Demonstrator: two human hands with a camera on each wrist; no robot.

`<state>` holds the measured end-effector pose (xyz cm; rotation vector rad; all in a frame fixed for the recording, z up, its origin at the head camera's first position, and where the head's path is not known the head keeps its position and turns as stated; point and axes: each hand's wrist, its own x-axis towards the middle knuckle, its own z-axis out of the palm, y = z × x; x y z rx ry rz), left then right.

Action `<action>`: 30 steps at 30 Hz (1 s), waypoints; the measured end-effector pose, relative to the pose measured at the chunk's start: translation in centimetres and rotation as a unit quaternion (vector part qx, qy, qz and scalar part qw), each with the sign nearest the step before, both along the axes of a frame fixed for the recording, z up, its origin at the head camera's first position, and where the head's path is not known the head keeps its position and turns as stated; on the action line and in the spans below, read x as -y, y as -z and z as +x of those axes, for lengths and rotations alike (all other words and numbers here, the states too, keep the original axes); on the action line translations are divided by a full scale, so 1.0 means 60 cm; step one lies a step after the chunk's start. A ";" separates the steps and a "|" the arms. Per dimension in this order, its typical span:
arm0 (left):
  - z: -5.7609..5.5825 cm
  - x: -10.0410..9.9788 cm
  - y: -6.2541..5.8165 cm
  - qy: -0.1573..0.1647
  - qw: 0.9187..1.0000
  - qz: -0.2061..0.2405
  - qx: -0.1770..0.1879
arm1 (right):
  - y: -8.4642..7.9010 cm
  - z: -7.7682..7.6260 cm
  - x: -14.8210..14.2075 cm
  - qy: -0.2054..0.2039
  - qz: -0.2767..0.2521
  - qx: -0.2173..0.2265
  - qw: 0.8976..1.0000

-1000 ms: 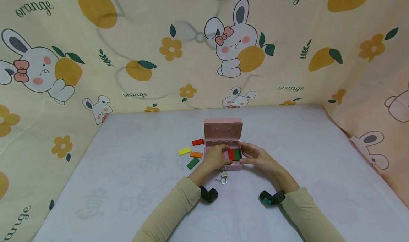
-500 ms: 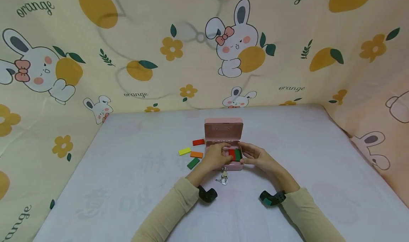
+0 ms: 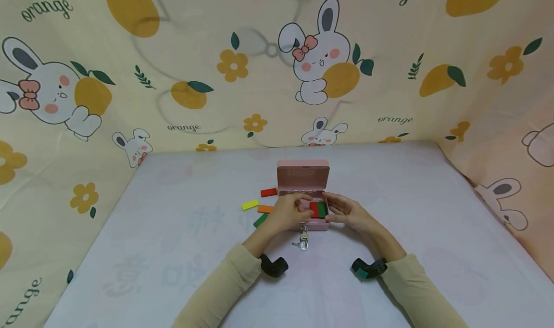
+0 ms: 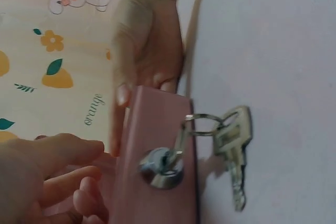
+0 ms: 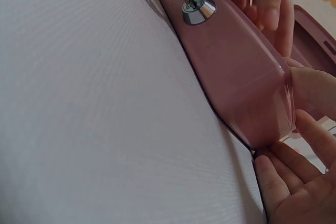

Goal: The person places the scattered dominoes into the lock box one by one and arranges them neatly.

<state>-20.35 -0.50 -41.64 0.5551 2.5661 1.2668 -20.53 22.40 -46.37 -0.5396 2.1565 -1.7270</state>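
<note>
A pink metal cash box stands with its lid raised. Inside, a red block and a green block lie side by side. My left hand is over the box's left part, fingers loosely bent with nothing seen between them; it hides that side of the interior. My right hand holds the box's right side; in the right wrist view its thumb is at the rim and its fingers are against the end wall. A key sits in the front lock, with another key hanging from its ring.
Left of the box on the white table lie a red block, a yellow block, an orange block and a green block. The raised lid stands at the back. Behind hangs a printed cloth.
My left hand has drawn back slightly to the left from the blocks in the box, and now partly covers the loose green and orange blocks. The right hand stays at the box's side.
</note>
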 end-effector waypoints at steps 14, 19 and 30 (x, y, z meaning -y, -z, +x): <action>0.013 0.026 -0.014 0.009 0.999 0.009 -0.037 | -0.004 0.002 -0.001 -0.002 0.013 -0.014 1.000; 0.017 0.035 -0.019 0.002 0.999 0.018 -0.039 | -0.004 0.000 -0.002 0.003 0.013 -0.010 1.000; 0.022 0.059 -0.019 -0.004 0.999 0.024 -0.037 | 0.000 0.000 0.002 0.011 0.005 0.001 1.000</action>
